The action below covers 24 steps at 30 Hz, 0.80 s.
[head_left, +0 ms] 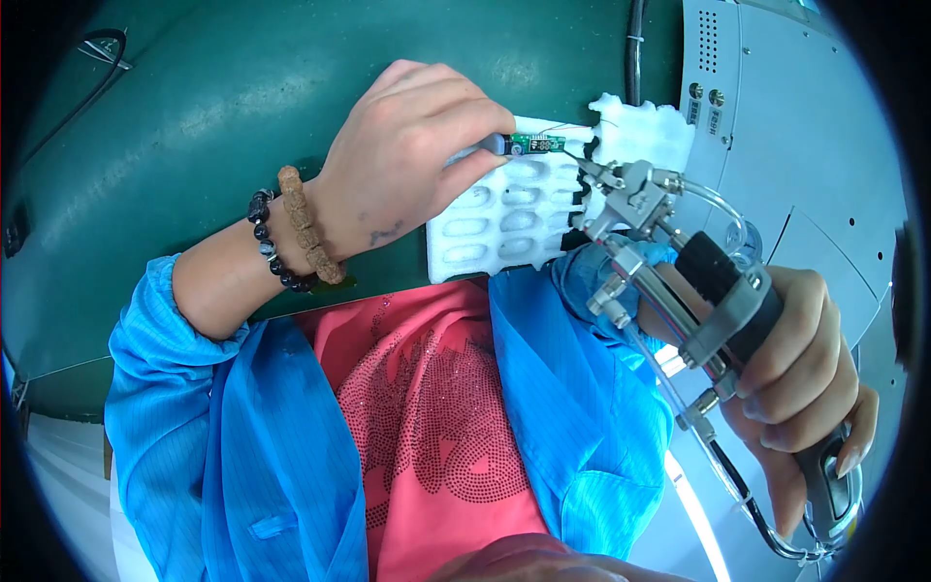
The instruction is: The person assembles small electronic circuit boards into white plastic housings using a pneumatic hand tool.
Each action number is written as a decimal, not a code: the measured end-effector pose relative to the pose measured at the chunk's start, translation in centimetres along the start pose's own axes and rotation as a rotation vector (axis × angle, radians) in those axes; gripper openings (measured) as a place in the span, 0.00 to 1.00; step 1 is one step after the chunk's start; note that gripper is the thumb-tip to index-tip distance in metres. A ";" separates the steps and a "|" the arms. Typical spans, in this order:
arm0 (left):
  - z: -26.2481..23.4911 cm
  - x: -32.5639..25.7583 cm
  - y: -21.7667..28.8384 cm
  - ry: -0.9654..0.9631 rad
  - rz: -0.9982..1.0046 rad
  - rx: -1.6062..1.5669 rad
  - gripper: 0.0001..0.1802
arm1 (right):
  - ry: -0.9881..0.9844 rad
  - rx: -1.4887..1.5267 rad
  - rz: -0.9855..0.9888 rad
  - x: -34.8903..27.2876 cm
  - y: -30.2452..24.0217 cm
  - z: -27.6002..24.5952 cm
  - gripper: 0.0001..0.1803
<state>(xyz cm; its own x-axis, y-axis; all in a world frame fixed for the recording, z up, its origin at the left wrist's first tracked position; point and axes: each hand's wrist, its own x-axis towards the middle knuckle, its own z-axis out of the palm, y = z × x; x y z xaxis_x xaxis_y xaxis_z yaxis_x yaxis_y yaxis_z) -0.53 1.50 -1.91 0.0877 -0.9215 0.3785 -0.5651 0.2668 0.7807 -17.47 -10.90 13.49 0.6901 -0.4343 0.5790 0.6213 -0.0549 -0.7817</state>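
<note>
In the head view, the left hand (417, 136) is closed in a pinch, thumb and forefinger pressed on a rounded grey piece (496, 145) at the end of a small green circuit board (536, 145). The board, narrow and studded with tiny parts, is held above the far edge of a tray (449, 236) of matte white foam, moulded with rows of oval hollows and ragged along its right side. The right hand (800, 364) wraps its fingers firmly round the black handle of a metal hand tool (635, 199), all silvery blocks, bright rods and screws, with a clear, glossy tube (720, 201) curving off its head. A second piece of white foam (645, 136), jagged-edged, lies behind the tool beside a smooth grey metal cabinet (776, 126) pierced with small holes. The worktop (194, 97) is dull green with pale, scuffed patches. On the left wrist sit a bracelet of rough brown beads (303, 223) and one of dark polished beads (264, 242), below a finely striped blue sleeve (170, 310). The left hand covers much of the grey piece; whether the tool's slim tip touches the board is impossible to tell. The dark fisheye rim cuts off the cabinet.
</note>
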 end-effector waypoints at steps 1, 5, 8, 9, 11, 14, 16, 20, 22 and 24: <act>-0.1 0.0 0.0 0.005 -0.007 0.005 0.18 | 0.005 -0.002 -0.009 0.0 0.0 -0.1 0.20; -0.2 0.2 0.0 -0.005 -0.008 -0.026 0.18 | 0.035 -0.048 -0.047 -0.4 -0.7 -0.2 0.18; 0.1 0.5 0.2 0.011 -0.003 -0.047 0.19 | 0.026 -0.072 -0.060 -0.7 -1.0 -0.3 0.17; 0.0 0.4 0.1 0.011 -0.014 -0.034 0.19 | 0.004 -0.045 -0.049 -0.7 -0.5 -0.6 0.18; -0.3 0.0 0.0 0.011 -0.042 -0.010 0.18 | -0.043 0.012 -0.027 -0.7 0.7 -1.2 0.19; -0.1 0.0 -0.2 0.008 0.012 -0.026 0.17 | -0.099 0.022 -0.012 -0.2 1.4 -1.1 0.21; 0.4 0.7 -0.1 0.001 0.058 -0.056 0.15 | -0.103 0.193 -0.102 0.2 1.6 -0.4 0.07; -0.2 0.1 -0.2 -0.007 0.023 -0.029 0.15 | -0.379 0.285 -0.086 1.1 2.4 -3.1 0.15; -0.2 -0.1 -0.3 -0.007 0.012 -0.031 0.14 | -0.443 0.323 -0.088 1.1 2.4 -3.7 0.17; -0.2 0.2 -0.2 -0.013 0.026 -0.042 0.15 | -0.418 0.290 -0.142 1.1 2.9 -3.3 0.17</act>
<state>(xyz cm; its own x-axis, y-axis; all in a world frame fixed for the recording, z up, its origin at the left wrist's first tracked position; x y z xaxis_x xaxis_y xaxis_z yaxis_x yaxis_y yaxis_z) -0.24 1.29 -1.93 0.0624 -0.9176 0.3926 -0.5322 0.3022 0.7908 -16.10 -14.50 11.11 0.6437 -0.0420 0.7641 0.7560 0.1899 -0.6264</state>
